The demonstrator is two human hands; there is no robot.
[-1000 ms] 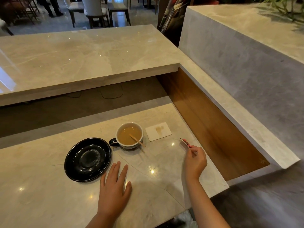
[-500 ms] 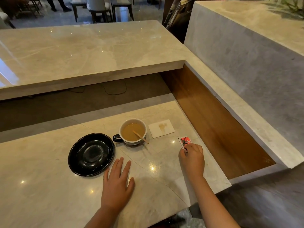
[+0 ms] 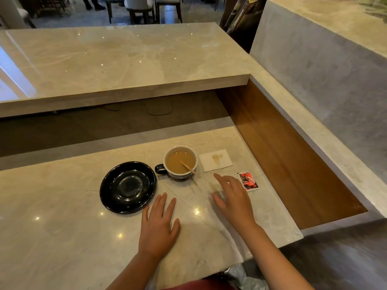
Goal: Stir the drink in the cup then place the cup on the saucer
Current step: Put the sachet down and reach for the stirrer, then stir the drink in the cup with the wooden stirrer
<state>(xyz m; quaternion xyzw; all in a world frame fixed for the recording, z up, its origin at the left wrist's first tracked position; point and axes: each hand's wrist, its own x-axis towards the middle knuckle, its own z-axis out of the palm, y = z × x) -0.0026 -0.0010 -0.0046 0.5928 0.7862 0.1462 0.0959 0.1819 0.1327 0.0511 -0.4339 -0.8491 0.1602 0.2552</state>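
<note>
A cup (image 3: pixel 179 174) with a dark handle on its left holds light brown drink. A wooden stirrer (image 3: pixel 189 168) leans in it, its end sticking out over the near right rim. The black saucer (image 3: pixel 128 186) lies just left of the cup, apart from it. My left hand (image 3: pixel 159 226) rests flat on the counter below the saucer's right edge, fingers spread. My right hand (image 3: pixel 232 197) hovers open, fingers spread, a short way below and right of the cup, holding nothing.
A stained white napkin (image 3: pixel 215 160) lies right of the cup. A red sachet (image 3: pixel 247 181) lies on the counter beside my right hand. A wooden side panel (image 3: pixel 282 155) drops off at the counter's right edge. A raised marble shelf (image 3: pixel 125 63) overhangs behind.
My right hand has let go of the red sachet, which now lies on the counter, and has moved left toward the cup with fingers spread. The left hand has stayed put.
</note>
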